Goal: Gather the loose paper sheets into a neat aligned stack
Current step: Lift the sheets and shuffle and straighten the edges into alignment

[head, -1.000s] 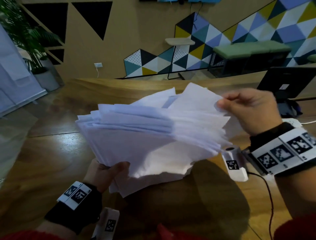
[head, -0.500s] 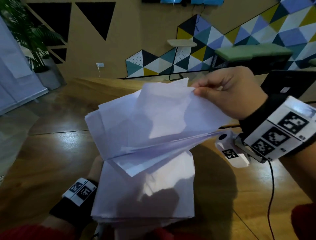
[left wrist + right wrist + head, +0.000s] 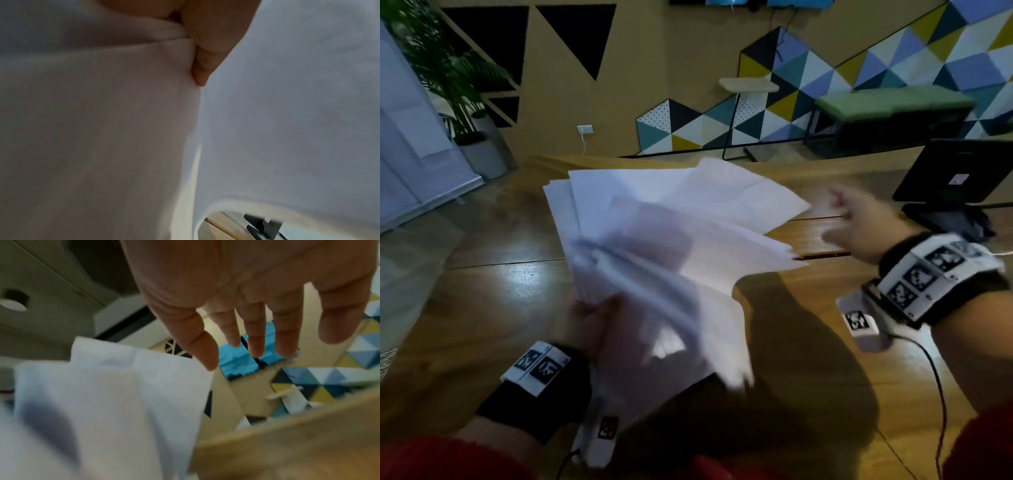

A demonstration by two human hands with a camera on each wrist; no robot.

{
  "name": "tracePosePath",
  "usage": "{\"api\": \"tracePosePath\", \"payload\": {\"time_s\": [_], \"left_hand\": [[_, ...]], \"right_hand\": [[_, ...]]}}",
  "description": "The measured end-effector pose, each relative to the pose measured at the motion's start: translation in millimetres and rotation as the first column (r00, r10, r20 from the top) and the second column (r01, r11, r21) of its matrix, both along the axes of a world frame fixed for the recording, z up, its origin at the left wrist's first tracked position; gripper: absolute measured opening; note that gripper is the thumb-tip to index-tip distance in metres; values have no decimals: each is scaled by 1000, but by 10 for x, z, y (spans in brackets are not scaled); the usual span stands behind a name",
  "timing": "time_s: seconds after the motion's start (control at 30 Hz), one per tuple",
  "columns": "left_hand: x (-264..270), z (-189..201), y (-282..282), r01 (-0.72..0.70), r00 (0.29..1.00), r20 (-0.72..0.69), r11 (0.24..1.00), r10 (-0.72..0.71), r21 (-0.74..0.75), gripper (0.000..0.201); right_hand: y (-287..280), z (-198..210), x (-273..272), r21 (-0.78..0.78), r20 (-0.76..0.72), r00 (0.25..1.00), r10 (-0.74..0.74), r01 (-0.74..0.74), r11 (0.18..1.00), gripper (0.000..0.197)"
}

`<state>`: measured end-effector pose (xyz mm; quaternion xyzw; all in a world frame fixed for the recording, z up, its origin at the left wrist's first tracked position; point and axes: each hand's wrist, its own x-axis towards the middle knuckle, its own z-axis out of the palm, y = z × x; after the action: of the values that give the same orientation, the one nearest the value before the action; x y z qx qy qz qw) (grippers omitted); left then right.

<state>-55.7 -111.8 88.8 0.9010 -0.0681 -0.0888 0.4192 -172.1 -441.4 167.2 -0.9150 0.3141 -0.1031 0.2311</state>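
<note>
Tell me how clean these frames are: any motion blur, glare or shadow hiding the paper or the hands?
Head view: paper sheets smear at their near edge, right hand is blurred, glare patches and a dark shadow lie on the table. Left wrist view: soft, paper fills it around the left hand. Right wrist view: blurred, spread fingers still readable.

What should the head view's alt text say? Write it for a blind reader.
A left hand grips a messy, fanned bundle of white paper sheets above a glossy wooden table. The right hand, fingers spread, is off the sheets. Motion blurs both hands.
</note>
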Motion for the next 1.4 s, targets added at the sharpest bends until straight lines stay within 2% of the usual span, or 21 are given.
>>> {"api": "tracePosePath", "payload": {"time_s": [0.1, 0.17, 0.23, 0.3, 0.37, 0.43, 0.47, 0.5, 0.53, 0.57, 0.63, 0.67, 0.73, 0.8, 0.9, 0.97, 1.03, 1.1, 1.17, 1.27, 1.4], "left_hand": [[7, 65, -54, -74, 995, -83, 981, 60, -182, 12], [59, 21, -36, -90, 995, -56, 978, 81, -188, 30], [92, -26, -33, -140, 989, -74, 963, 126, -229, 33], [67, 4, -53, -148, 989, -53, 955, 139, -257, 23], [69, -15, -48, -128, 991, -83, 947, 108, -294, 19], [23, 2, -30, -74, 991, -130, 939, 32, -335, 21], [-10, 22, -11, -34, 990, -141, 933, -18, -358, 20], [-33, 15, 15, 17, 986, -144, 920, -80, -392, 17], [-79, 60, 23, 56, 978, -160, 906, -134, -421, 14], [-101, 61, 47, 92, 968, -170, 887, -187, -452, 14], [-131, 62, 84, 120, 951, -195, 865, -242, -487, 17], [-154, 74, 91, 116, 945, -214, 864, -248, -490, 21], [-179, 46, 108, 177, 931, -202, 858, -305, -481, 32], [-186, -5, 104, 191, 935, -174, 853, -308, -486, 16], [-179, -68, 90, 186, 958, -129, 899, -255, -396, 13], [-189, -21, 69, 194, 966, -85, 905, -243, -379, 8], [-228, 30, 14, 192, 977, 4, 871, -213, -452, 21], [-271, 94, -16, 174, 981, 158, 874, -113, -455, 19], [-328, 159, -29, 183, 969, 234, 863, -78, -471, 19], [-363, 146, -21, 158, 965, 257, 880, -42, -448, 40], [-335, 125, -15, 72, 969, 243, 902, 37, -425, 43]], "right_hand": [[70, -410, -173, 116, -302, 952, 51, -17, 993, 72], [166, -699, -270, 207, -453, 874, 175, -88, 974, 74], [272, -894, -292, 410, -459, 845, 272, -70, 909, 86], [398, -1047, -291, 557, -392, 863, 319, -54, 829, 98], [504, -1104, -252, 608, -290, 899, 327, -90, 789, 108], [561, -1082, -158, 688, -65, 970, 235, -127, 714, 111], [558, -1076, -97, 751, 76, 989, 126, -140, 646, 103], [536, -1056, -43, 809, 179, 984, 4, -150, 569, 80], [495, -1051, 11, 827, 238, 967, -88, -154, 541, 47], [484, -998, 28, 839, 231, 964, -133, -128, 529, 25], [453, -954, 40, 855, 239, 966, -97, -162, 493, 31], [476, -929, 48, 862, 334, 939, -80, -270, 428, 25], [553, -886, 49, 840, 470, 882, -28, -437, 322, 43], [674, -848, 58, 806, 516, 856, -43, -467, 364, 61], [824, -752, 46, 781, 564, 799, -210, -433, 450, 34], [945, -621, 10, 702, 621, 751, -223, -407, 585, 16], [1074, -522, -22, 639, 680, 695, -234, -405, 654, 15], [1173, -444, -67, 596, 744, 611, -270, -423, 682, 18], [1256, -391, -105, 520, 802, 550, -233, -451, 725, 17], [1280, -406, -139, 449, 822, 548, -152, -460, 766, 23], [1239, -426, -152, 454, 810, 572, -129, -473, 755, 26]]}}
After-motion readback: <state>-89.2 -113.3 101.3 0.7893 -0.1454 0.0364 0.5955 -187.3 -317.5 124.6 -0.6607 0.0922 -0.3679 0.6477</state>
